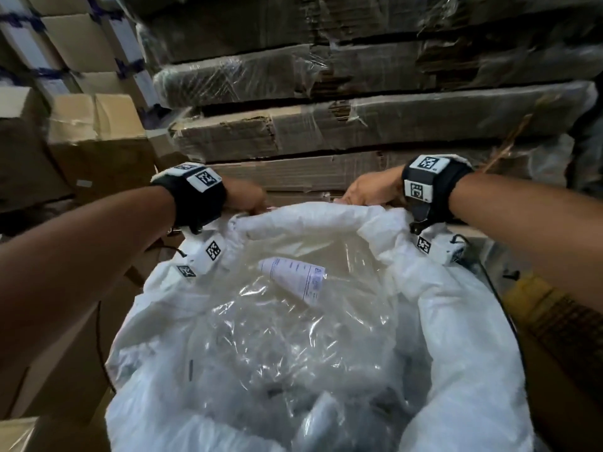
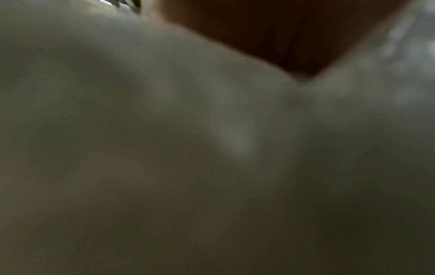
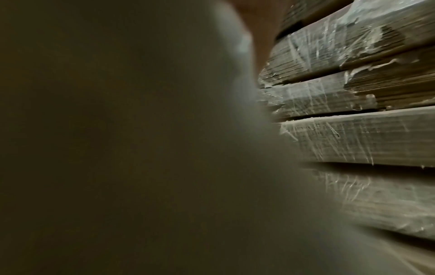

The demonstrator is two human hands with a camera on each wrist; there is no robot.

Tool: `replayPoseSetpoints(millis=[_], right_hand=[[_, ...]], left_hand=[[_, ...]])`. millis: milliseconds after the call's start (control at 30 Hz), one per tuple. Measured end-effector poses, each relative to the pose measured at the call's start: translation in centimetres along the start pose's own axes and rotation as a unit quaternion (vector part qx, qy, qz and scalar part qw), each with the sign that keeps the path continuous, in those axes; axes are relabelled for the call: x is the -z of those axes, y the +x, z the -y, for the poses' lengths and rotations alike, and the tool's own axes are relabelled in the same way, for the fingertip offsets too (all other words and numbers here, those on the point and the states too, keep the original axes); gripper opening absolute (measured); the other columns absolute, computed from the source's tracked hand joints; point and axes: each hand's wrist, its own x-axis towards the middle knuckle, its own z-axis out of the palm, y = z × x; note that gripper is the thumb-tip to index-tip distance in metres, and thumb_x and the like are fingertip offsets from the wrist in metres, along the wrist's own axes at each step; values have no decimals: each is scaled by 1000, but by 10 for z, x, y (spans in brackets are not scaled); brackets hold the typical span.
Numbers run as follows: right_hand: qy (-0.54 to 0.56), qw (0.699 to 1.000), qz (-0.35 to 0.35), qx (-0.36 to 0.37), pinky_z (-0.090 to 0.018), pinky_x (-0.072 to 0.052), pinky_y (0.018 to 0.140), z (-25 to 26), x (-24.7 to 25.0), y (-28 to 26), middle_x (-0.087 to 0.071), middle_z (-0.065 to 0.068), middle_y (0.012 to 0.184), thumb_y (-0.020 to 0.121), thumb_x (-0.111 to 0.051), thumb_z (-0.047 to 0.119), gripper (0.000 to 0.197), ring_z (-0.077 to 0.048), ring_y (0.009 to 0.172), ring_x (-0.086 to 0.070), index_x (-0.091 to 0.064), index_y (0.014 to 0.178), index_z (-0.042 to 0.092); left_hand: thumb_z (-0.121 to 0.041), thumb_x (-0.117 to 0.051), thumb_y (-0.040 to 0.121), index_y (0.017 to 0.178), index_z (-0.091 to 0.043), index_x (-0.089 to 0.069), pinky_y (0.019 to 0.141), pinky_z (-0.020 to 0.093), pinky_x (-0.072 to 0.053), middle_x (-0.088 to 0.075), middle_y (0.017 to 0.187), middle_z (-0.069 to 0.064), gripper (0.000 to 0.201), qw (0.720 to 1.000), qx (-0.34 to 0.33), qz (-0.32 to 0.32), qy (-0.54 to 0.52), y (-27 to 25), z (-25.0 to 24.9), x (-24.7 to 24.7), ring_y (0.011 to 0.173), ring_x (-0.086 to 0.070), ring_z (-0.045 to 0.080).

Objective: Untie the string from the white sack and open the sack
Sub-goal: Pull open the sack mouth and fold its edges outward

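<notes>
— Head view: your left hand (image 1: 244,197) and right hand (image 1: 372,190) are both on the far rim of the white woven sack (image 1: 456,337), fingers curled over the rolled-down edge, gripping it well apart.

— And the mouth?

— Wide open right in front of you, clear crinkled plastic liner (image 1: 277,337) showing inside, with a white printed paper label (image 1: 293,280) lying on it. Stacked, film-wrapped flat cardboard bundles (image 1: 359,125) stand behind. I can't spot the string. Both wrist views are blurred against white fabric.
</notes>
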Motion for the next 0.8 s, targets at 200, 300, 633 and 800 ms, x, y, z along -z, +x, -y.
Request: replayPoseSetpoints(millis=[200, 300, 633, 800], right_hand=[[-180, 973, -121, 72, -39, -45, 95, 16, 26, -43, -61, -5, 120, 86, -29, 72, 74, -24, 104, -57, -56, 127, 16], [-245, 963, -110, 13, -40, -39, 104, 15, 43, -82, -54, 4, 132, 87, -31, 75, 73, -25, 119, -54, -43, 141, 28], [-188, 953, -232, -47, -42, -57, 80, -29, -37, -90, -56, -13, 122, 80, -68, 10, 81, -29, 98, -61, -28, 142, 43], [105, 981, -165, 7, -43, -54, 92, -55, -8, -114, -71, -4, 116, 74, -69, -13, 64, -25, 106, -66, -65, 124, 27]], left_hand=[[-98, -39, 62, 142, -35, -44, 112, 45, -40, -52, 143, -2, 102, 984, -32, -113, -137, -41, 18, 8, 127, -52, 21], [-88, -55, 68, 157, -38, -19, 123, 44, -21, -22, 164, -8, 108, 981, -41, -79, -171, -73, 30, 8, 150, -25, 19], [-32, -67, 79, 148, -19, -21, 95, 50, -52, -57, 129, 24, 83, 967, 103, -213, 97, -77, 59, -82, 113, -61, 45], [-5, -59, 93, 123, -10, -65, 73, 25, -54, -76, 89, 0, 31, 982, 40, -175, -52, -102, 70, -64, 83, -72, 15]])
